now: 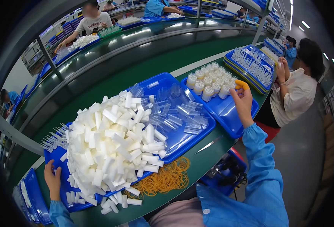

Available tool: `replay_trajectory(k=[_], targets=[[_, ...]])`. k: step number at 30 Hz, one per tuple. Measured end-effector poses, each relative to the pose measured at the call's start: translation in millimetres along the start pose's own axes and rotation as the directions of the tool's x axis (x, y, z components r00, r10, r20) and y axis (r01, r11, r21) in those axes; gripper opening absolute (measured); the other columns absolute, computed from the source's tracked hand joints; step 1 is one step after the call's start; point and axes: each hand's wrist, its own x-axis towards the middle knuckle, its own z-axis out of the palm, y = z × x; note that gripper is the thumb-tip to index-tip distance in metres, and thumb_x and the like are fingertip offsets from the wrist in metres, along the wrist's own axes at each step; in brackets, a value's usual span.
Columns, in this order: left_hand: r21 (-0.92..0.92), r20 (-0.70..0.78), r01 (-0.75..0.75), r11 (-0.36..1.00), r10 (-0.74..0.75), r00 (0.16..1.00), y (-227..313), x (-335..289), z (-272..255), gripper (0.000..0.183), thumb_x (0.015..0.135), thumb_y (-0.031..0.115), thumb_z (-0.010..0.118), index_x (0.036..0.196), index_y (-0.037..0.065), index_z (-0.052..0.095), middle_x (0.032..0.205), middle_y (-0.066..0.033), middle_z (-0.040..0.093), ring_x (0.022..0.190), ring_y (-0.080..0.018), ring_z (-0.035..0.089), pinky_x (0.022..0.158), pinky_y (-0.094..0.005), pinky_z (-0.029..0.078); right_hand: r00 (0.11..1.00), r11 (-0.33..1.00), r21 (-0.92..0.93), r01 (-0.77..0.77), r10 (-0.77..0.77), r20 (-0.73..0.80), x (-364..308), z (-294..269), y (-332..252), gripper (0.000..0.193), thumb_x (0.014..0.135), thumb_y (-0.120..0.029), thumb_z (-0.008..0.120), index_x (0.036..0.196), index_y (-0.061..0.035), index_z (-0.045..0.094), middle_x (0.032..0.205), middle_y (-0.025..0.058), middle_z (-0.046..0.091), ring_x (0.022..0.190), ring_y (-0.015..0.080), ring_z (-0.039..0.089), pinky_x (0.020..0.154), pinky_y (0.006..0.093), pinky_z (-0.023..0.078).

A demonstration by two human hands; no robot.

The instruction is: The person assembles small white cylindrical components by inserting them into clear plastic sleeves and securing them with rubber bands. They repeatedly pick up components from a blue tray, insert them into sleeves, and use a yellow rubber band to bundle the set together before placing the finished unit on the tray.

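Left hand (53,182), grip parted, near white foam pieces (106,145); right hand (243,104), grip unclear, beside white cylinders (208,92)

Blue tray (63,178) largely hidden by white foam pieces (106,145), left sleeve (59,214) cropped below, dark under-table items (220,174) unclear

Grey floor (303,132), white strip lights (305,24) overhead, long green belt (144,65), metal posts (45,53).

Beyond a long green conveyor (151,65), a person in a white T-shirt (95,24). At right, a person in a cream shirt (300,89) near stacked trays (246,77); ceiling lights (305,24) above.
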Motion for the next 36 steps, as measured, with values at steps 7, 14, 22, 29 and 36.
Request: replay_trajectory(k=[7, 14, 22, 29, 36], targets=[[0.077, -0.099, -0.027, 0.997, 0.034, 0.994, -14.6, 11.6, 4.7, 0.027, 0.076, 0.014, 0.065, 0.101, 0.007, 0.060, 0.079, -0.0082, 0.053, 0.071, -0.0232, 0.053, 0.066, -0.0348, 0.044, 0.946, 0.392, 0.866, -0.311, 0.042, 0.321, -104.0, -17.6, -162.6, 0.038, 0.089, -0.031, 0.057, 0.113, -0.0017, 0.051, 0.090, 0.0097, 0.055, 0.068, 0.0187, 0.054, 0.063, 0.0321, 0.047], [0.293, -0.087, -0.118, 0.949, 0.149, 0.985, 16.1, 7.8, -7.2, 0.019, 0.076, 0.014, 0.065, 0.094, 0.007, 0.062, 0.083, -0.0090, 0.055, 0.082, -0.0265, 0.055, 0.070, -0.0370, 0.044, 0.546, -0.232, 0.640, -0.733, -0.761, 0.350, -137.3, -49.3, -240.8, 0.032, 0.089, -0.031, 0.054, 0.105, -0.0044, 0.061, 0.103, 0.0160, 0.060, 0.087, 0.0343, 0.061, 0.074, 0.0389, 0.054], [0.274, -0.076, -0.164, 0.948, 0.192, 0.979, 25.3, 11.6, -8.6, 0.022, 0.075, 0.017, 0.066, 0.096, 0.010, 0.062, 0.085, -0.0084, 0.057, 0.083, -0.0291, 0.056, 0.070, -0.0387, 0.045, 0.853, 0.688, 0.712, -0.142, -0.279, 0.440, -72.5, 54.0, -225.1, 0.034, 0.089, -0.014, 0.052, 0.119, 0.0017, 0.051, 0.094, 0.0115, 0.060, 0.081, 0.0167, 0.057, 0.075, 0.0242, 0.045], [0.315, -0.108, -0.253, 0.915, 0.299, 0.948, 46.0, 29.7, -6.5, 0.026, 0.071, 0.018, 0.068, 0.095, 0.010, 0.064, 0.088, -0.0085, 0.061, 0.086, -0.0285, 0.059, 0.073, -0.0395, 0.048, 0.634, 0.852, 0.011, 0.523, -0.398, 0.663, 3.8, 195.2, -108.2, 0.030, 0.076, -0.022, 0.064, 0.102, -0.0075, 0.060, 0.079, 0.0089, 0.061, 0.075, 0.0239, 0.059, 0.067, 0.0348, 0.045], [0.274, -0.104, -0.306, 0.912, 0.345, 0.933, 48.5, 23.2, -15.5, 0.016, 0.074, 0.014, 0.065, 0.090, 0.011, 0.064, 0.079, -0.0062, 0.059, 0.080, -0.0258, 0.059, 0.068, -0.0385, 0.047, 0.680, 0.902, 0.059, 0.427, -0.364, 0.637, 2.3, 221.6, -95.7, 0.019, 0.075, -0.019, 0.065, 0.084, -0.0031, 0.064, 0.070, 0.0109, 0.060, 0.063, 0.0230, 0.058, 0.059, 0.0325, 0.044]])
